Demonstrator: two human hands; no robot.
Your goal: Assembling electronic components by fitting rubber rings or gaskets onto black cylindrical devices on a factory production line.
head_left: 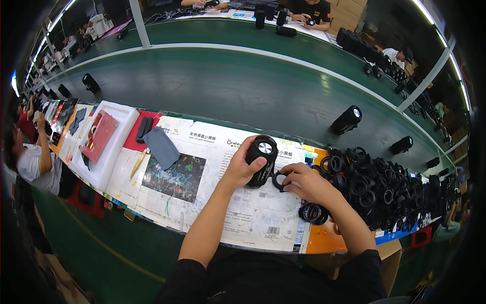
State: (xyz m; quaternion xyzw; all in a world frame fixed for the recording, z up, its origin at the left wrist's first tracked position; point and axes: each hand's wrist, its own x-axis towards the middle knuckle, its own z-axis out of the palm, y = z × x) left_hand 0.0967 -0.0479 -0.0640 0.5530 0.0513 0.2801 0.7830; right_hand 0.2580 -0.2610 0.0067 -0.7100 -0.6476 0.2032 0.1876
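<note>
Black cylinder speaker (261, 161), left hand (239, 170) grip, white printed sheet (253, 213)

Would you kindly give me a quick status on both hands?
Left hand grips black cylindrical speaker. Right hand pinches black ring beside it. Ring pile close right, nothing between.

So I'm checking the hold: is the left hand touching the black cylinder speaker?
Touching. The head view shows the left hand wrapped around the black cylinder speaker, thumb and fingers pressed on its side, with no gap.
</note>
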